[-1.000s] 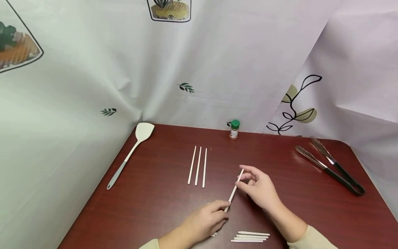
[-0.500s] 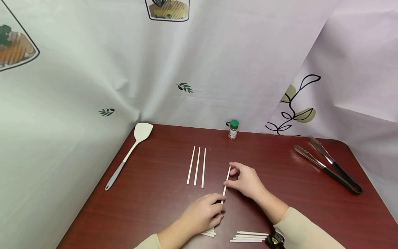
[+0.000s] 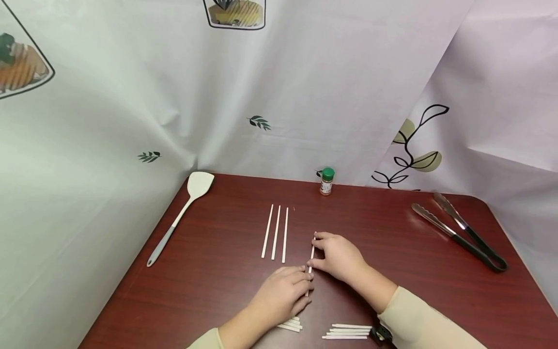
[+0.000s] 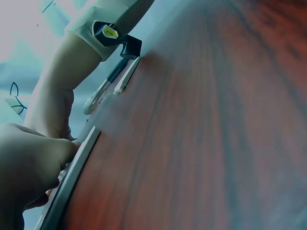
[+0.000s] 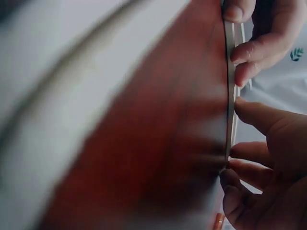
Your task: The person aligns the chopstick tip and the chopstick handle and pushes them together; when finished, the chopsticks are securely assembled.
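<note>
A thin white stick (image 3: 312, 253) lies at a steep slant on the dark red table, close to its surface. My right hand (image 3: 342, 257) pinches its far half with thumb and fingertips. Lower down, my left hand (image 3: 283, 293) holds the near half, its fingers partly covering it. Both hands' fingertips also show along the stick (image 5: 230, 48) in the right wrist view. To the left, three like sticks (image 3: 276, 232) lie side by side with gaps between them.
Several short-looking white sticks (image 3: 346, 332) are bunched near the right forearm; more sticks (image 3: 292, 324) stick out under the left wrist. A white spatula (image 3: 183, 213) lies left, metal tongs (image 3: 462, 232) right. A green-capped spice jar (image 3: 326, 182) stands at the back by the cloth wall.
Both hands have shifted the stick leftward towards the three laid sticks, and it has turned to a steeper line. The left hand has moved slightly up the table.
</note>
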### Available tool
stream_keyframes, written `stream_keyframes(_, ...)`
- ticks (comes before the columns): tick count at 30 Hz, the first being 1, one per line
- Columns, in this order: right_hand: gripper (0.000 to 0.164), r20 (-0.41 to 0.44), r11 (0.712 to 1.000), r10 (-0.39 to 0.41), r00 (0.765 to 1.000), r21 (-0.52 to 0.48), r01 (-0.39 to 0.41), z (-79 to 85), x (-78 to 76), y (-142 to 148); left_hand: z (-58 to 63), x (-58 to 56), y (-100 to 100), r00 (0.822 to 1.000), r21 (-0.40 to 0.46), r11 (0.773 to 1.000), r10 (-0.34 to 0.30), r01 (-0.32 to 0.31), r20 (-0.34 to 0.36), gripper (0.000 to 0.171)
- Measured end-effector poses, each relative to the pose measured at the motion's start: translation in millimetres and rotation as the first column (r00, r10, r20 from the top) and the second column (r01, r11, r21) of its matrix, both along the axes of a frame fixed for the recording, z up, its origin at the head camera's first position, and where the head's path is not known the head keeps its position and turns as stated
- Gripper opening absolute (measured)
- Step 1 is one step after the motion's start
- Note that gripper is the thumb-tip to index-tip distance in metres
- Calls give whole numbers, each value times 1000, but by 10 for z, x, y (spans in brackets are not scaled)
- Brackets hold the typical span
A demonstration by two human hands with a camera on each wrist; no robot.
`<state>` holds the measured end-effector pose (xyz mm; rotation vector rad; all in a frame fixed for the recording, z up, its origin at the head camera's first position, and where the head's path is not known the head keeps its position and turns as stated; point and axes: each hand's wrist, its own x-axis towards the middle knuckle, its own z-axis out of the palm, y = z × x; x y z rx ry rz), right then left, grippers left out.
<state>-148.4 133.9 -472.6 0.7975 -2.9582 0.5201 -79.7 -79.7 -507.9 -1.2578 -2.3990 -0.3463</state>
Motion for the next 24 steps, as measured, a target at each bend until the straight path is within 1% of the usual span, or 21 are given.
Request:
stream_keyframes(2, 52, 12, 1000, 2, 1000, 30, -2, 6, -26, -27, 5, -16, -18, 1000, 3, 1000, 10, -10, 11, 23)
stream_keyframes(5, 52, 41, 999, 0, 999, 46, -2, 27, -88, -68, 30, -47, -47, 999, 7, 999, 32, -33, 29, 22)
stream_keyframes(12, 54, 108, 996, 1, 994, 93, -11, 106, -292, -170, 65, -158, -93, 993, 28, 996, 77, -80, 87, 20)
stream_keyframes(15, 55, 136, 993, 13, 991, 112, -28, 139, -397, -218, 67, -223, -109, 991, 36, 994, 97, -100, 93, 19)
stream_keyframes(18, 57, 165, 993, 29, 986, 111, -47, 147, -501, -255, 64, -286, -118, 988, 34, 992, 120, -124, 93, 20)
stream_keyframes(24, 60, 171, 993, 64, 983, 91, -80, 120, -681, -287, 44, -408, -126, 983, 31, 985, 166, -169, 84, 18)
